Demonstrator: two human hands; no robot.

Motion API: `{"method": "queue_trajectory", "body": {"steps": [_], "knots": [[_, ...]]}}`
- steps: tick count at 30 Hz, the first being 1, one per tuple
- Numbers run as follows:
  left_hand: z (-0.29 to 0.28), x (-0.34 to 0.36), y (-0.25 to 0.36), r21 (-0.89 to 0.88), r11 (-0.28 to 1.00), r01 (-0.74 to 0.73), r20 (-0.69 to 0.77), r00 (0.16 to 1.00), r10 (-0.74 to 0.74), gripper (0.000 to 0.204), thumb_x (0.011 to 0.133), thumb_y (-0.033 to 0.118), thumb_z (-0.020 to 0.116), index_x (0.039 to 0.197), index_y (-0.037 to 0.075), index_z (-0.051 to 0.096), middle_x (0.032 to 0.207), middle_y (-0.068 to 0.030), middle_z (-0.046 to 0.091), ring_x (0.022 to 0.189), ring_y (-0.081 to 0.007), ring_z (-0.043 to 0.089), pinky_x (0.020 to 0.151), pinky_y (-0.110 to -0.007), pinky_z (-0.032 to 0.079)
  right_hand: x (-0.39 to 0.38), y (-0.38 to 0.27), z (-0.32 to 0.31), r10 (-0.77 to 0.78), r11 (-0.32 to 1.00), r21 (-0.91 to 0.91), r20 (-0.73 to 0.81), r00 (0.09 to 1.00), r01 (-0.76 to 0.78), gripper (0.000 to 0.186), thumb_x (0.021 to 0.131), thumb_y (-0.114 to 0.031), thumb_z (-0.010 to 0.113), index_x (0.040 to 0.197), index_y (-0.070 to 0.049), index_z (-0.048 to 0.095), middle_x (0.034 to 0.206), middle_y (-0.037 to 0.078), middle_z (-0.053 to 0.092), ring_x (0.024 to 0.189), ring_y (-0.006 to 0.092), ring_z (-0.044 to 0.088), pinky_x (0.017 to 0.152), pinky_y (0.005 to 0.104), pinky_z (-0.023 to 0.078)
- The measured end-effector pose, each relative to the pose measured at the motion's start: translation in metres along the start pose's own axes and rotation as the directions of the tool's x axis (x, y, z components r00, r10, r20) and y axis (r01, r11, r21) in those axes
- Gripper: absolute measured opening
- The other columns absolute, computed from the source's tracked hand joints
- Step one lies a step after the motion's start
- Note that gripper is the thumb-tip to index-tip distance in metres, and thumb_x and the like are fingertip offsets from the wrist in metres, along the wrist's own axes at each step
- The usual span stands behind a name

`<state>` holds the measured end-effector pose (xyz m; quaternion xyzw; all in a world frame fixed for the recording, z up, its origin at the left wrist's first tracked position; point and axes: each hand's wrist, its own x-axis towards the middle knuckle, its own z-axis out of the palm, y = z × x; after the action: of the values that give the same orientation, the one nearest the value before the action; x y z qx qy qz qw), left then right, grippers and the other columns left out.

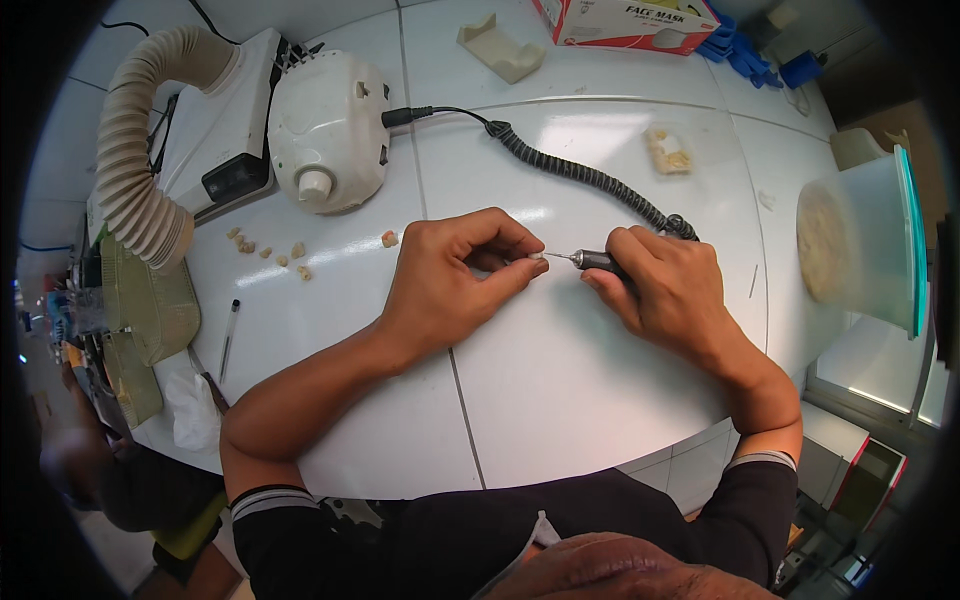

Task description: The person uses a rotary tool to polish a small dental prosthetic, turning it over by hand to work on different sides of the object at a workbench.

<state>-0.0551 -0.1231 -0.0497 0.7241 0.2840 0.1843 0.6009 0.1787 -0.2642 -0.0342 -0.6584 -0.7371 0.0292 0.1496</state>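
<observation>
Between the thumb and forefinger of my left hand (440, 280) is pinched a tiny whitish piece (537, 256), mostly covered by the fingertips; its exact kind cannot be made out. My right hand (672, 292) is wrapped round a dark rotary handpiece (598, 261). Its thin metal bur (562, 255) points left and reaches to the piece or just beside it; contact is too small to tell. A black coiled cord (580, 175) runs from near the right hand to a white control unit (330, 130) with a round knob. Both hands are just above the white tabletop (580, 400).
Several small tooth-coloured pieces (283, 261) lie left of my left hand. A ribbed hose (145, 130) curves at the far left, above a pen (230, 338). Toward the back are a small clear box (667, 151) and a mask box (630, 25). A lidded tub (850, 240) stands at right.
</observation>
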Motion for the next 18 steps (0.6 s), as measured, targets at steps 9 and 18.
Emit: {"method": "queue_trajectory", "body": {"steps": [9, 18], "knots": [[0.0001, -0.0017, 0.0009, 0.069, 0.996, -0.050, -0.018, 0.999, 0.051, 0.012, 0.094, 0.002, 0.086, 0.105, -0.001, 0.082, 0.099, -0.0063, 0.081, 0.086, -0.0082, 0.073, 0.075, -0.024, 0.057, 0.0025, -0.0008, -0.0030, -0.023, 1.000, 0.019, 0.018, 1.000, 0.023, 0.041, 0.101, -0.043, 0.081, 0.089, -0.010, 0.060, 0.072, 0.004, 0.062, 0.057, 0.0250, 0.066, 0.050, 0.0401, 0.049], [-0.0004, -0.0008, 0.0000, 0.092, 0.994, -0.065, 0.011, 0.998, 0.064, 0.010, 0.095, 0.002, 0.086, 0.105, -0.001, 0.083, 0.098, -0.0065, 0.080, 0.085, -0.0077, 0.072, 0.074, -0.024, 0.057, 0.0025, -0.0016, -0.0017, -0.021, 1.000, 0.011, 0.029, 0.999, 0.021, 0.043, 0.102, -0.045, 0.080, 0.087, -0.010, 0.059, 0.071, 0.005, 0.062, 0.057, 0.0244, 0.067, 0.050, 0.0391, 0.050]]}}
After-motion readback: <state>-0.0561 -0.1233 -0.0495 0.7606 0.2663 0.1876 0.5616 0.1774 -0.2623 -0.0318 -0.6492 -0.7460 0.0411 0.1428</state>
